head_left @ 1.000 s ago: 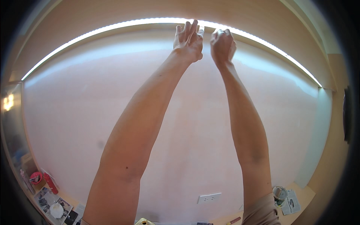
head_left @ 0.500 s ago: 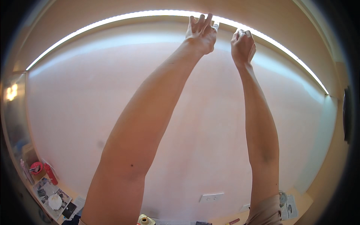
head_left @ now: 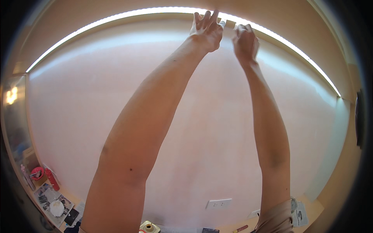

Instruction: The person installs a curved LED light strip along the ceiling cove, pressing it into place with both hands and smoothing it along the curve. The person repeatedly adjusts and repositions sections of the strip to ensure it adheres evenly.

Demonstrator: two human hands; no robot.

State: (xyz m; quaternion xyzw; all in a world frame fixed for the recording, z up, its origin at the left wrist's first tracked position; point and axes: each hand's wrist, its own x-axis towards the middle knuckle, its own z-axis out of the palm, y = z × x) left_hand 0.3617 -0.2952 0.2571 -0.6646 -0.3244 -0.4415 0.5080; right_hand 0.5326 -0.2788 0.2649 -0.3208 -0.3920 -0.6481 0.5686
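Note:
Both of my arms reach up to a long glowing light strip point(head_left: 116, 17) under the wooden top edge above a pale wall panel point(head_left: 210, 128). My left hand point(head_left: 206, 34) has its fingers spread, their tips on or just below the strip. A small whitish patch shows by its index finger; I cannot tell what it is. Just to the right, my right hand point(head_left: 245, 42) is closed, fingers curled near the strip's lower edge. Whatever it pinches, if anything, is hidden, and the hand is slightly blurred.
Below lies a desk with newspaper point(head_left: 43, 196), a white crumpled item point(head_left: 56, 208), a red bottle point(head_left: 52, 179) and a red container point(head_left: 37, 173) at left. A yellowish container point(head_left: 149, 227), a wall socket point(head_left: 218, 204) and a round tin point(head_left: 294, 204) sit lower down.
My right hand has moved left, closer to my left hand, and slightly up in the picture. My left hand has shifted a little left and up, with fingers still spread.

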